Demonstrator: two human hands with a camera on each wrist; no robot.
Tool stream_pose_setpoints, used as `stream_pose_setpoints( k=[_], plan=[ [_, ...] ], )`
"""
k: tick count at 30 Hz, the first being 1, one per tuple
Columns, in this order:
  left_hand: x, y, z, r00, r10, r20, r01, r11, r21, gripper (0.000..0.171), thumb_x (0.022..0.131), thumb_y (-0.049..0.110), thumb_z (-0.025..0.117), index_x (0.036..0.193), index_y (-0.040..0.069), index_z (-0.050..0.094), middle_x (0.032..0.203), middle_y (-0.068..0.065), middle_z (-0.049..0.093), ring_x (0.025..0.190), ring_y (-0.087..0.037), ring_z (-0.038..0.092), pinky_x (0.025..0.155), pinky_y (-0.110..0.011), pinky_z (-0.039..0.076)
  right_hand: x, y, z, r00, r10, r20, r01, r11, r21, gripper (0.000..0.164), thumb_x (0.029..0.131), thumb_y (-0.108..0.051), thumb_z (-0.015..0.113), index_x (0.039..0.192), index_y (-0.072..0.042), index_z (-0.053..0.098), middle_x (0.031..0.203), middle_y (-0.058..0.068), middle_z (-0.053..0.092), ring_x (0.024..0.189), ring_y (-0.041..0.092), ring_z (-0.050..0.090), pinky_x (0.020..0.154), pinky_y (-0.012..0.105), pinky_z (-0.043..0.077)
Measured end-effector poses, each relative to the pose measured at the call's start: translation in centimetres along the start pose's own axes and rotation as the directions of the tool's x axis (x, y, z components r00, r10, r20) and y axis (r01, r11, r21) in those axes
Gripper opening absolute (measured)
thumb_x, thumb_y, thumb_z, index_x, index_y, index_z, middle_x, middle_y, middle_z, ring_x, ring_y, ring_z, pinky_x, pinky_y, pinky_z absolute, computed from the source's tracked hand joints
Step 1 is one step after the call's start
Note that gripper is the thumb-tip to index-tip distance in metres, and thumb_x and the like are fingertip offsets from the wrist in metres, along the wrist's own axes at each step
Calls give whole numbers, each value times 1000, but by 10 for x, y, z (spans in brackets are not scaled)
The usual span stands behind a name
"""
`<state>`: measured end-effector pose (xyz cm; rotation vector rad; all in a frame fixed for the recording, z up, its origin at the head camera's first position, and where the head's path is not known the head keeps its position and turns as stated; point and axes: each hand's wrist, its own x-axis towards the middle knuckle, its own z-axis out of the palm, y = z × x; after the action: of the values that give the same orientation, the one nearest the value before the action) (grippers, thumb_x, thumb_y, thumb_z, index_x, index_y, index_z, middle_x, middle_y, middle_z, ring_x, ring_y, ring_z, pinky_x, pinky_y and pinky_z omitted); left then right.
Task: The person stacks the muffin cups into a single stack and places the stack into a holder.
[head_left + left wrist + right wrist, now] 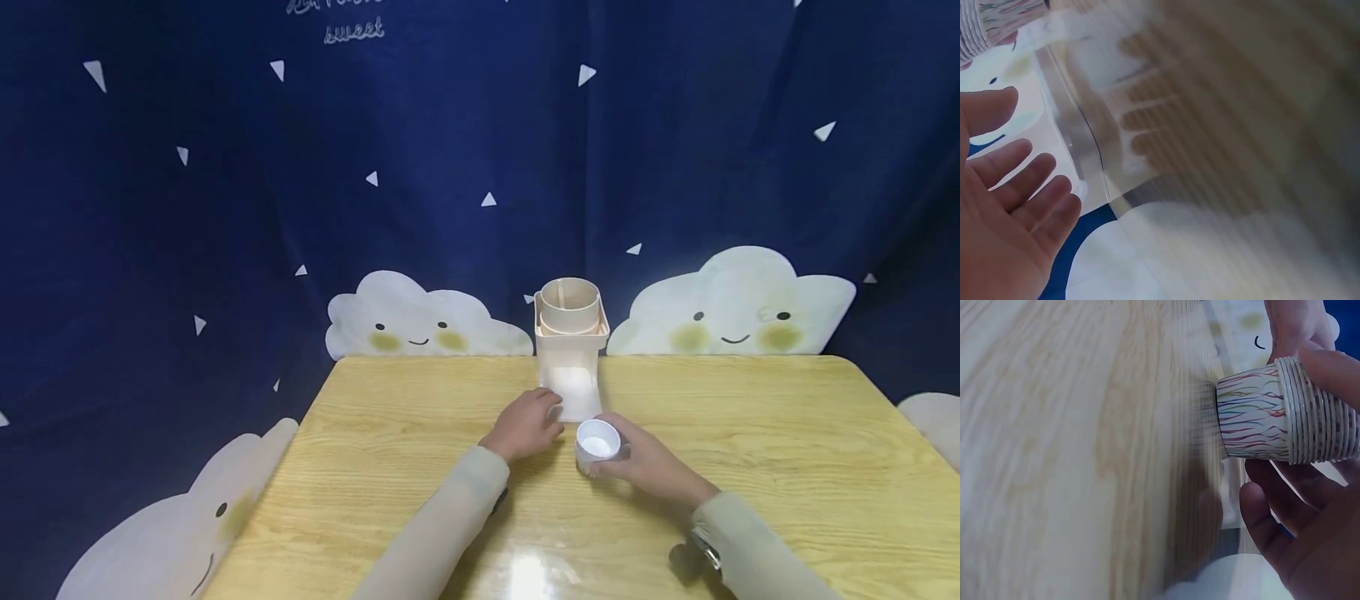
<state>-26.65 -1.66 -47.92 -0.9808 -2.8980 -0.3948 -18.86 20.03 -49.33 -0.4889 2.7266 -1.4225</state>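
Observation:
A nested stack of paper cups (597, 448) with thin coloured wavy lines (1254, 415) stands just over or on the table, its open top facing up. My right hand (651, 463) grips the stack from the right, thumb on one side and fingers on the other. Left of it, my left hand (524, 423) is held beside the foot of a cream plastic stand, fingers loosely bent and palm empty in the left wrist view. That cream stand (567, 350) has a round tube at its top and a flat base. Whether the left fingertips touch the base, I cannot tell.
The pale wood-grain table (420, 417) shines under a light reflection near its front. Behind it hangs a dark blue curtain (450, 125) with white triangles and smiling clouds. The stand is close to the table's back edge.

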Motion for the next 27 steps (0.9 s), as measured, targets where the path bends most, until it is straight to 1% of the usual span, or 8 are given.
stream_pose_setpoints(
  k=[6,10,12,15,18,21,23,27],
  plan=[
    [12,3,5,999,-26,48,24,999,34,37,94,31,62,126,12,64,135,-3,62,125,-19,58,108,-29,45,2,7,2,1000,2,7,-2,1000,-9,66,76,-29,84,134,-16,54,121,4,67,107,16,60,96,42,45],
    [19,3,7,998,-35,49,31,997,64,15,94,28,63,97,14,67,127,-2,66,119,-18,60,103,-28,48,3,7,3,1000,-9,13,9,1000,-17,67,75,-30,85,133,-16,54,120,4,67,107,16,60,95,43,46],
    [21,2,9,998,-37,48,33,996,83,16,94,28,64,83,15,62,123,0,67,115,-17,61,100,-27,50,3,6,3,1000,-15,17,15,1000,-12,66,75,-30,85,132,-16,55,119,4,67,107,16,60,95,43,46],
    [24,1,11,998,-35,45,31,995,98,23,94,28,65,75,17,57,120,1,68,112,-16,62,97,-27,50,3,6,5,1000,-22,21,22,1000,-8,65,75,-31,84,132,-16,55,119,3,67,108,17,60,95,43,46],
    [24,0,12,999,-14,50,10,996,87,24,93,28,65,74,17,55,122,1,67,114,-16,61,99,-27,50,2,7,4,1000,-13,21,14,1000,-24,66,76,-32,84,133,-17,55,120,3,67,108,17,60,95,40,46],
    [25,-1,11,998,10,61,-13,999,50,20,92,28,65,77,15,61,125,1,67,119,-16,60,102,-25,48,1,8,0,1000,21,20,-21,999,-27,68,76,-33,85,135,-17,54,120,3,67,107,17,60,92,38,47],
    [25,-2,9,997,15,78,-17,999,27,15,92,28,66,88,14,68,130,1,65,123,-15,59,105,-25,46,0,8,-5,999,50,17,-50,999,-6,70,76,-32,85,136,-15,53,121,5,67,107,18,60,92,38,47],
    [27,-4,4,994,24,111,-25,1000,14,28,92,29,67,115,14,71,135,1,63,127,-14,57,109,-24,43,1,7,-16,994,108,11,-109,992,66,74,76,-28,84,140,-11,50,125,11,65,107,21,60,91,38,46]
  ],
)
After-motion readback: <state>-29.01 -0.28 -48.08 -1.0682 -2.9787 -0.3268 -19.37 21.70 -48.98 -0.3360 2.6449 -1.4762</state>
